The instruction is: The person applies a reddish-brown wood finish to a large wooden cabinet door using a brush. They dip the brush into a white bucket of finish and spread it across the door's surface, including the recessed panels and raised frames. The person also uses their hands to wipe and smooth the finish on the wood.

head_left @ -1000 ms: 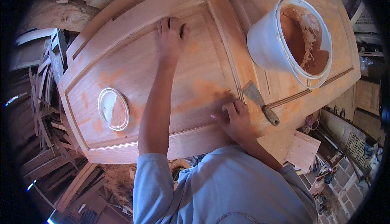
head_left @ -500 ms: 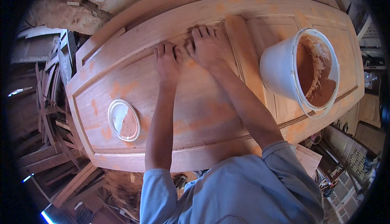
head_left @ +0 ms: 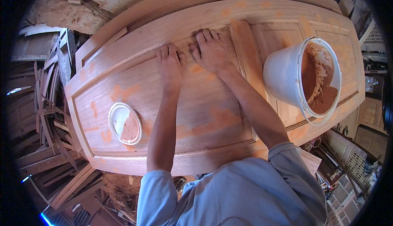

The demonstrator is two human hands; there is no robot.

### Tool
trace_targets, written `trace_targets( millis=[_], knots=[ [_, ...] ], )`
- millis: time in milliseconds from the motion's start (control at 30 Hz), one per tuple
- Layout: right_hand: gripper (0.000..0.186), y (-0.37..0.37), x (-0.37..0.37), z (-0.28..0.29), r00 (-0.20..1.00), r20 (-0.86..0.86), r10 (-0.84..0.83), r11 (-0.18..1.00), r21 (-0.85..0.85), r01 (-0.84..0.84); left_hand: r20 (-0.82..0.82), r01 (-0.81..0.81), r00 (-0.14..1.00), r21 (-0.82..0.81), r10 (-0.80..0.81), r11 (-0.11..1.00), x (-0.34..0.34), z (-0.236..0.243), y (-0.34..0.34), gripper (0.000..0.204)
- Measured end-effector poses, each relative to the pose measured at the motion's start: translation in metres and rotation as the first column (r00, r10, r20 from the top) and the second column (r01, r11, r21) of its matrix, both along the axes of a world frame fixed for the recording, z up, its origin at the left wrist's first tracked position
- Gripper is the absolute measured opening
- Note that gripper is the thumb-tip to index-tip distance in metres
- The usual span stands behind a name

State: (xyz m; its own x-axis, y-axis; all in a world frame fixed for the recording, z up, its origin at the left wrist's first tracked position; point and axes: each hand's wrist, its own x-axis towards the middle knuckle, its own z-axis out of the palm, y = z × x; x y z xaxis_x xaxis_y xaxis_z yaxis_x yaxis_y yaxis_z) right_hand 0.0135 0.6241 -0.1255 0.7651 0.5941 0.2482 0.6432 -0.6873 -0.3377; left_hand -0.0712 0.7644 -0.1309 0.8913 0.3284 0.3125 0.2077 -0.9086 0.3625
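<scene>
A wooden panelled door (head_left: 196, 95) lies flat before me, patched with orange filler. Both my hands are at the far moulding of its large left panel. My left hand (head_left: 170, 64) has its fingers curled down against the groove. Just right of it, my right hand (head_left: 213, 52) presses bent fingertips on the same moulding, the thumb toward the left hand. Whatever lies under the fingers of either hand is hidden. To the right, a white bucket (head_left: 282, 76) holding orange-brown paste leans toward me on the door. A round white lid (head_left: 118, 121), partly covered with paste, rests on the left panel.
Behind the door lies another wooden panel (head_left: 163, 15). Scrap wood strips (head_left: 51, 103) are heaped at the left. Past the right end, panels and clutter (head_left: 356, 160) stand on the floor. A rough pale surface (head_left: 77, 17) borders the far left.
The view has shifted slightly, so door and bucket appear a little lower. Both hands stay at the far moulding, with only a small shift of the fingers.
</scene>
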Motion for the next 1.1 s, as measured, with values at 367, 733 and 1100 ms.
trace_targets(
  millis=[367, 733, 1100],
  knots=[
    [0.035, -0.037, -0.092, 0.012, 0.996, 0.087, 0.008, 0.999, 0.051, -0.013, 0.103, 0.092, 0.991, -0.015, -0.09, 0.996, -0.011, -0.003, -0.001, 0.024],
    [0.03, -0.175, -0.259, 0.026, 0.978, -0.182, -0.1, 0.994, -0.069, 0.089, -0.203, 0.394, 0.868, -0.273, -0.453, 0.878, -0.199, 0.038, -0.071, 0.081],
    [0.034, -0.185, -0.266, 0.02, 0.981, -0.132, -0.14, 0.99, 0.004, 0.141, -0.256, 0.169, 0.937, -0.262, -0.237, 0.95, -0.261, 0.024, -0.09, 0.076]
  ],
)
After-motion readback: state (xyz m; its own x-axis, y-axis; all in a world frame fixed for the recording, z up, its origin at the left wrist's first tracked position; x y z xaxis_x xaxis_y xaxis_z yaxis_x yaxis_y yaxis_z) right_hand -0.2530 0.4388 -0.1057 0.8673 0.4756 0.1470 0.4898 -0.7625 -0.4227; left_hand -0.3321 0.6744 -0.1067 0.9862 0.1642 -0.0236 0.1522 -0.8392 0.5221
